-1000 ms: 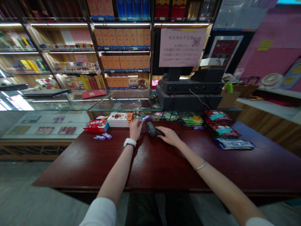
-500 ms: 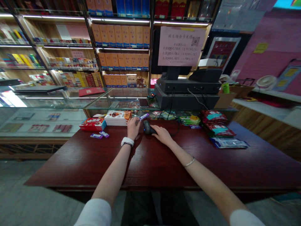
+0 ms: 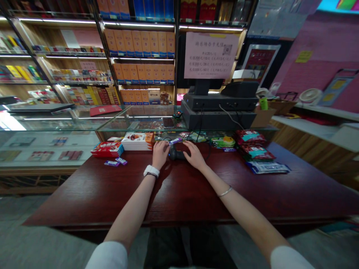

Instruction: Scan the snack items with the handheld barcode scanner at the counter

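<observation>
The left grip (image 3: 160,155) pinched a slim, slightly tilted, purple-and-white wrapped bar (image 3: 175,141) at its fingertips; the right grip (image 3: 194,155) was loosely spread, empty, with a black handheld scanner (image 3: 176,154) between both.

Shop (shelves (image 3: 140,24) of cartons (image 3: 145,44))

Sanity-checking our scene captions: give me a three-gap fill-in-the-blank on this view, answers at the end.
1. The left hand holds a small purple-wrapped bar, and a broad ____ band circles that wrist.
2. The black handheld scanner between the left hand and the right hand shows a small ____ light.
3. ____ more purple-wrapped bars lie on the near side of the stacked red boxes.

Missing words: white; blue; two
</observation>
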The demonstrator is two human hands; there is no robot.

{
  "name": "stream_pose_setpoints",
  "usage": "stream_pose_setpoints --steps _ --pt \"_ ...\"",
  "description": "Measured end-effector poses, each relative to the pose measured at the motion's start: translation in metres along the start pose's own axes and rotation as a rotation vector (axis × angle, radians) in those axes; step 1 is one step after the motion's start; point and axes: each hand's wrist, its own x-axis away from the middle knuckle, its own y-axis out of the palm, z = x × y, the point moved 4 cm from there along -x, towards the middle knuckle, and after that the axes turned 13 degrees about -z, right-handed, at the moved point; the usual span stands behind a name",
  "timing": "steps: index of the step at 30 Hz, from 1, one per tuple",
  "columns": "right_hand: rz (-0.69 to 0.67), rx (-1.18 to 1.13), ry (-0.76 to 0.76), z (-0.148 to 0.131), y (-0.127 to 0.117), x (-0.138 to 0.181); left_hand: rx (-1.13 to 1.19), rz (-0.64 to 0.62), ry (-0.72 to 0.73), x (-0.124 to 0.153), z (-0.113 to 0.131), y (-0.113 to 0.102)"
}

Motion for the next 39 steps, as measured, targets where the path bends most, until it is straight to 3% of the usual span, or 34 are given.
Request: stream_pose_setpoints --steps 15,23,33,39 --pt "0.05 0.001 -0.003 -0.007 -0.008 0.007 -0.007 -0.071 0.063 0.003 0.02 0.009" --pt "0.052 -0.063 0.02 -0.004 -0.009 0.014 0.034 -0.013 0.024 0.008 0.027 0.01" --pt "0.061 -0.039 0.048 0.011 -0.024 0.039 -0.003 -0.005 -0.05 0.022 0.061 0.026" --pt "0.086 -0.016 0.078 0.027 -0.042 0.071 0.032 -0.096 -0.051 0.023 0.09 0.045"
